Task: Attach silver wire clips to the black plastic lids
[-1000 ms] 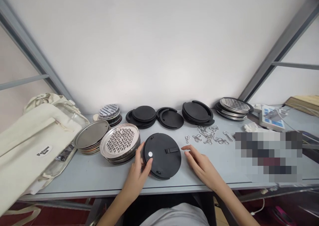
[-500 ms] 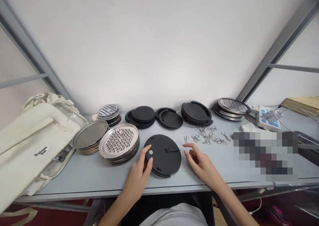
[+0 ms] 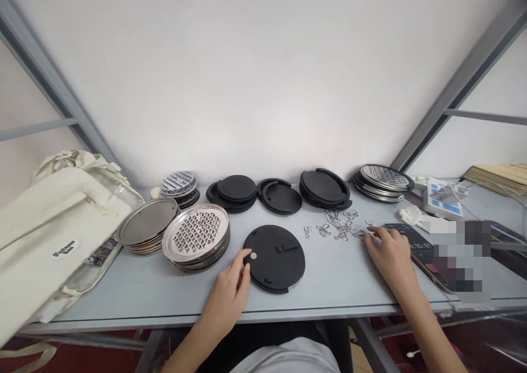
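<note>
A round black plastic disc (image 3: 275, 256) with a small white dot and a clip lies flat near the table's front edge. My left hand (image 3: 229, 296) rests at its left rim, fingertips touching it, fingers loosely curled and holding nothing. My right hand (image 3: 388, 255) lies out to the right with fingers spread, fingertips at the edge of a scatter of small metal wire clips (image 3: 340, 224) and just beside a dark phone (image 3: 411, 241).
Stacks of metal grater discs (image 3: 196, 236) and plain metal plates (image 3: 147, 227) stand at left by a cream cloth bag (image 3: 53, 225). Black disc stacks (image 3: 280, 195) line the back wall, more grater discs (image 3: 382, 180) at back right. The grey table (image 3: 164, 296) ends just before me.
My right hand has moved from beside the black disc rightwards to the wire clips and phone. The left hand stays at the disc's rim; the disc shifted slightly right.
</note>
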Demonstrator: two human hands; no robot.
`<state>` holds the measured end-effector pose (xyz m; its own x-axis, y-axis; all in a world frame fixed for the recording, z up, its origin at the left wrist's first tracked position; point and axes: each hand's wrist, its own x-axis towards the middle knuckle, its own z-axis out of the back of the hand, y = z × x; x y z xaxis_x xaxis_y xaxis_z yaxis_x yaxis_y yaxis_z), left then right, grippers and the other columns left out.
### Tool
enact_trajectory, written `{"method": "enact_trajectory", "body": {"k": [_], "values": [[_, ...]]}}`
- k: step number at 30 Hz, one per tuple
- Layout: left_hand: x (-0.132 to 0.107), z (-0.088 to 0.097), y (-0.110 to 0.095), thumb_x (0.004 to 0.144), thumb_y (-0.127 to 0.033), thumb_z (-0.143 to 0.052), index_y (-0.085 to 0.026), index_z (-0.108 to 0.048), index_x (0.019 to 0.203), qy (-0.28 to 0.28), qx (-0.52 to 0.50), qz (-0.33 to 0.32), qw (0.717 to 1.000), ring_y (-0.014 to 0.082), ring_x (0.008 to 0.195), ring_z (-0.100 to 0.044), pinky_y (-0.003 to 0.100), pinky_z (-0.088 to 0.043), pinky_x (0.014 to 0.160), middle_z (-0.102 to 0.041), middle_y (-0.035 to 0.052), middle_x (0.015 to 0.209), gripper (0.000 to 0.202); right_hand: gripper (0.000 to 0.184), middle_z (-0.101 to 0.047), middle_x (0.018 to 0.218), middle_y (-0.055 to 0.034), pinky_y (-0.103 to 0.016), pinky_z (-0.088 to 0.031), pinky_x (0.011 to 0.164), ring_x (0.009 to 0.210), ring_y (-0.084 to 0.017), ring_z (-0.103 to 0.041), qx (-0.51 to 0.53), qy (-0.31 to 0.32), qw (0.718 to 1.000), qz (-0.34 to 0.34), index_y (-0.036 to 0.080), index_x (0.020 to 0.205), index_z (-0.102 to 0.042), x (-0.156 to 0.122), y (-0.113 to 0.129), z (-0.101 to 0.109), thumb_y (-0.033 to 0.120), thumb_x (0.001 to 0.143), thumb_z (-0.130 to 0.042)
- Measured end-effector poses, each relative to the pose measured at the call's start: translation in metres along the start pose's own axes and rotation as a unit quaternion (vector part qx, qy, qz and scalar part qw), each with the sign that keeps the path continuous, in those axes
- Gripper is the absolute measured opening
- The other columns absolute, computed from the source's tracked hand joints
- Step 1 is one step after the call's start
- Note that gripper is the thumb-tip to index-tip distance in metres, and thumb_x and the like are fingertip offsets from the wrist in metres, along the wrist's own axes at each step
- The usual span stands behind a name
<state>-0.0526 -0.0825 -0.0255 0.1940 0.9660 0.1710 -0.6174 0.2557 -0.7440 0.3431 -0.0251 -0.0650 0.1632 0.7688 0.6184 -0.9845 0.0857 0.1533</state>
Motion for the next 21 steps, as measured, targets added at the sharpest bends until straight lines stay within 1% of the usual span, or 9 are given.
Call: {"method": "enact_trajectory", "body": {"k": [4,7,10,15,18,21], "values": [[0.000,-0.001,0.000,0.098,-0.032,-0.032,-0.021,-0.047,0.128,0.006,0.025,-0.019,0.999,0.0208,0.086,-0.065,0.031,-0.051,0.074,-0.066,0.0086,0.097,0.036,0.040,-0.061,0.085,-0.0182,-0.041,-0.041,0.074,0.079,-0.030,-0.055,-0.039,0.028,0.998,-0.027,0.010,0.093,-0.069,-0.002,-0.007,-0.014,0.036,0.085,-0.039],[-0.001,-0.002,0.002,0.098,-0.029,-0.031,-0.021,-0.044,0.130,0.006,0.031,-0.032,0.999,0.0225,0.100,-0.064,0.034,-0.052,0.082,-0.065,0.0111,0.110,0.036,0.042,-0.060,0.085,-0.0184,-0.040,-0.041,0.072,0.077,-0.030,-0.054,-0.049,0.036,0.997,-0.038,0.011,0.094,-0.070,-0.003,-0.006,-0.017,0.038,0.085,-0.039],[-0.002,-0.004,0.005,0.098,-0.028,-0.031,-0.022,-0.043,0.132,0.007,0.034,-0.043,0.998,0.0230,0.108,-0.062,0.036,-0.051,0.087,-0.063,0.0118,0.120,0.036,0.041,-0.060,0.083,-0.0178,-0.039,-0.041,0.070,0.076,-0.029,-0.054,-0.054,0.031,0.996,-0.060,0.010,0.092,-0.070,-0.004,-0.007,-0.019,0.037,0.084,-0.041],[-0.002,-0.005,0.006,0.098,-0.025,-0.031,-0.022,-0.041,0.133,0.005,0.056,-0.068,0.996,0.0224,0.115,-0.058,0.037,-0.050,0.093,-0.060,0.0112,0.127,0.036,0.040,-0.060,0.083,-0.0174,-0.038,-0.040,0.070,0.077,-0.029,-0.055,-0.054,0.011,0.995,-0.080,0.008,0.095,-0.068,-0.008,-0.013,-0.025,0.037,0.083,-0.042],[-0.002,-0.005,0.006,0.098,-0.024,-0.031,-0.021,-0.041,0.132,0.005,0.070,-0.074,0.995,0.0219,0.115,-0.059,0.037,-0.051,0.094,-0.059,0.0107,0.127,0.036,0.040,-0.061,0.081,-0.0173,-0.038,-0.040,0.070,0.076,-0.029,-0.055,-0.038,0.013,0.995,-0.088,0.008,0.096,-0.068,-0.009,-0.015,-0.027,0.036,0.083,-0.041],[-0.002,-0.006,0.007,0.098,-0.023,-0.030,-0.021,-0.040,0.133,0.009,0.074,-0.080,0.994,0.0213,0.117,-0.057,0.037,-0.050,0.095,-0.059,0.0104,0.129,0.037,0.041,-0.061,0.079,-0.0162,-0.039,-0.040,0.071,0.077,-0.030,-0.056,-0.020,0.016,0.995,-0.101,0.008,0.099,-0.067,-0.007,-0.013,-0.025,0.036,0.082,-0.043]]}}
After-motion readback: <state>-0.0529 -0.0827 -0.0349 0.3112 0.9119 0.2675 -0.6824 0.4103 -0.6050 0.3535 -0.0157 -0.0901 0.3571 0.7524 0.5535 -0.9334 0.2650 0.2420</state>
